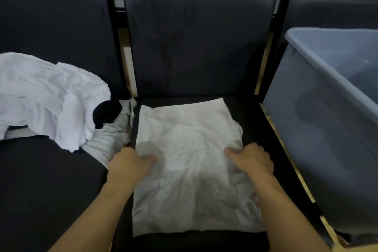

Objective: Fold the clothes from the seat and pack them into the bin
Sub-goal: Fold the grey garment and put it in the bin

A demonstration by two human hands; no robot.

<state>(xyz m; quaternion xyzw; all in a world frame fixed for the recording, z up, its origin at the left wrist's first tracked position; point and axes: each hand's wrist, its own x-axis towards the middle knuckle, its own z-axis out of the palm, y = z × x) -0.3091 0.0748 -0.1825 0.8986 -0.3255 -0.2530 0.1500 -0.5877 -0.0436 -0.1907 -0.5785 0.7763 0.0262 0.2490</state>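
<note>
Grey garment (188,161) lies spread in a rough rectangle on the middle seat (263,129), centre to lower centre of frame, already narrowed w/ side edges tucked in; near edge sits at the seat front, far edge close to the backrest. Left hand (128,161) is at its left edge, mid-height, thumb lying on top of the cloth, fingers seemingly curled round/under the edge, so it looks like a pinch on the fabric, tho the fingers are mostly hidden. Right hand (253,159) mirrors it at the right edge, fingers bunching a bit of cloth; wrinkles radiate from that grip. Pile of unfolded clothes (51,96), white w/ a dark piece and a striped grey one, sits at left of frame on the neighbouring seat, touching the grey garment's upper-left corner area. Bin (319,120), pale blue-grey plastic, stands at right of frame, just beside the seat; inside only partly visible. Handling, as a guess: light, limp knit, no stiffness, will sag and unfold if lifted by one point. Best held at both side edges as now, or both hands slid under the finished fold to carry it flat. Not fragile, not slippery on the fabric seat; may drag and wrinkle if pulled.
</note>
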